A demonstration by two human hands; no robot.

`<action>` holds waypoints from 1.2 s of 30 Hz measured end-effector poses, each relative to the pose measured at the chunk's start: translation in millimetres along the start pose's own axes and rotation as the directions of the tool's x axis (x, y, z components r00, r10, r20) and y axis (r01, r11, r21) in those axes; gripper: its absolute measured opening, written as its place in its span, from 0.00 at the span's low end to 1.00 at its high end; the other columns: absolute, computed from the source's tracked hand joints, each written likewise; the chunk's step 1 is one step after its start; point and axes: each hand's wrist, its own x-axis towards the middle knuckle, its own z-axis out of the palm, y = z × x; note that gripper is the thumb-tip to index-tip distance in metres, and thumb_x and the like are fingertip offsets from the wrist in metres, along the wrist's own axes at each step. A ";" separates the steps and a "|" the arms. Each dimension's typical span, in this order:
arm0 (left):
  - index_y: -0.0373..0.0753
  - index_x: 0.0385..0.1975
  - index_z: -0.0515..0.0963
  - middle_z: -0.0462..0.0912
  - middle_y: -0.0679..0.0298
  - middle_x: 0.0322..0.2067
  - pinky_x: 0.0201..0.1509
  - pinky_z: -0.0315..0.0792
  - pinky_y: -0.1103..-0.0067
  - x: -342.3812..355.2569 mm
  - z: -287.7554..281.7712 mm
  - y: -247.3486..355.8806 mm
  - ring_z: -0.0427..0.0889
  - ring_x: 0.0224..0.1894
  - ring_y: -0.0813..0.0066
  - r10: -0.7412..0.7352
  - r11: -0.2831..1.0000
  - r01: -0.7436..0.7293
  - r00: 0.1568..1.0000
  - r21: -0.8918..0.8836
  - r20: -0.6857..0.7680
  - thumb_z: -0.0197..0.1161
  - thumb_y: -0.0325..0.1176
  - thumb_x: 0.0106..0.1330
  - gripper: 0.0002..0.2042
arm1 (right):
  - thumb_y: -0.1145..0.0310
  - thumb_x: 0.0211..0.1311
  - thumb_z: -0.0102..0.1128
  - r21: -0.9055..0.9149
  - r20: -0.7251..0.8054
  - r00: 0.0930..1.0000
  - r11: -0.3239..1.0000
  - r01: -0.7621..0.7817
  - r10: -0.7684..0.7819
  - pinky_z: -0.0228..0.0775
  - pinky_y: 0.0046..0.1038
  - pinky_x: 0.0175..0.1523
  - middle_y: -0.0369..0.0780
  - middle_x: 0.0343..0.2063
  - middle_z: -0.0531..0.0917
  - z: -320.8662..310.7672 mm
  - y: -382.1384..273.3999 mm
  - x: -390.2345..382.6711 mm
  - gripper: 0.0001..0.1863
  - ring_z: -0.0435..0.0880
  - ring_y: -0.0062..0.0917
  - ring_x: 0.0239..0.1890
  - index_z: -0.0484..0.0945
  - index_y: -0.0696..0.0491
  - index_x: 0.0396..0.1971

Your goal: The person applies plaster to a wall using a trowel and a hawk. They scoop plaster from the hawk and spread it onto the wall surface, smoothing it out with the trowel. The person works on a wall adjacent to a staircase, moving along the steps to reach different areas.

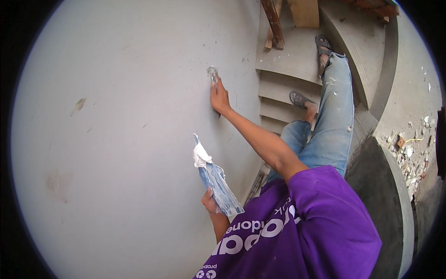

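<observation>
My right hand (220, 96) is closed round a putty knife (213, 74), its blade against the grey wall (134, 153) at a small roughened patch. Below it, my left hand (210, 202) grips the edge of a flat, bluish board (218, 183) smeared with white. A thick lump of white putty (201, 156) sits on the board's far end, which tapers to a thin point. The board is tilted and held close to the wall and my purple shirt. Most of the knife's handle is hidden in my right hand.
Scuffs and a brownish stain (58, 182) mark the wall. Concrete steps (283, 86) curve beside it, with my sandalled feet on them. Wooden pieces (274, 25) lean on the upper landing. Broken rubble (413, 149) lies at the right, beyond a dark curved wall (378, 200).
</observation>
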 end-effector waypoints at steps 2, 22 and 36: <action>0.31 0.50 0.69 0.74 0.63 0.17 0.14 0.57 0.80 5.3 -7.2 3.4 0.64 0.11 0.77 -0.004 0.998 -0.003 0.995 0.061 0.104 0.53 0.45 0.63 0.24 | 0.60 0.72 0.40 0.074 -0.004 0.998 0.995 -0.070 0.070 0.68 0.46 0.52 0.57 0.39 0.81 6.2 -5.1 12.3 0.27 0.79 0.55 0.44 0.52 0.45 0.69; 0.29 0.48 0.69 0.72 0.64 0.16 0.15 0.60 0.78 6.0 -10.4 9.6 0.65 0.11 0.76 -0.047 0.994 0.027 0.980 0.103 0.193 0.53 0.44 0.63 0.23 | 0.58 0.73 0.40 -0.019 -0.012 0.993 0.993 0.120 -0.120 0.69 0.39 0.39 0.47 0.17 0.74 -1.6 -16.5 1.6 0.29 0.75 0.32 0.23 0.50 0.46 0.71; 0.31 0.42 0.72 0.72 0.62 0.14 0.15 0.59 0.77 6.3 4.7 19.2 0.66 0.10 0.73 -0.062 0.989 0.030 0.972 0.145 0.226 0.51 0.46 0.64 0.21 | 0.58 0.73 0.39 -0.035 0.007 1.000 0.999 0.025 -0.025 0.66 0.40 0.59 0.53 0.49 0.77 5.9 -19.8 -5.6 0.28 0.78 0.45 0.50 0.53 0.47 0.70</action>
